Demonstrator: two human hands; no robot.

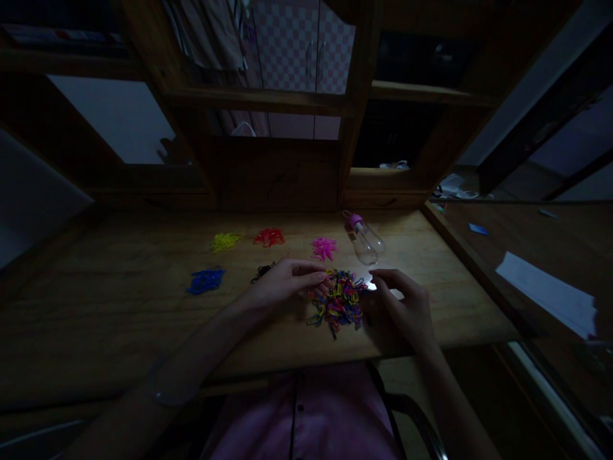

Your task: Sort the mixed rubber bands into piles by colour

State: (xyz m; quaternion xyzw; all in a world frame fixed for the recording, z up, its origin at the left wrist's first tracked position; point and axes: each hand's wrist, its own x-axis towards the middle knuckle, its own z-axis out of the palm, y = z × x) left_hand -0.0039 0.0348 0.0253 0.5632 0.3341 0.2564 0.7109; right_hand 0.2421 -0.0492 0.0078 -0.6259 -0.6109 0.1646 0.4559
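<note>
The room is rather dark, and a person sits at a light wooden table (143,326), where a mixed pile (342,303) of small thin loops in many colours lies in front of the body. The left hand (285,278) comes to the upper left edge of this pile; its thumb and forefinger are almost together, and a yellow bit shows at the tips, but I cannot tell if it is gripped or only lies behind them. The right hand (407,303) is at the right edge of the pile, with the fingers bent and the thumb near to the forefinger; whether something is pinched there, I cannot tell. Beyond the hands are smaller heaps, each of one colour: the yellow heap (225,241) at the far left, the red heap (269,237) next to it, and the pink heap (324,248) just behind the mixed pile. The blue heap (205,281) lies nearer, to the left, and the black heap (261,273) is partly covered by the left hand. Beside the pink heap a clear bottle (368,246) with a pink cap is lying. On the brown surface at the right there is white paper (546,292).
</note>
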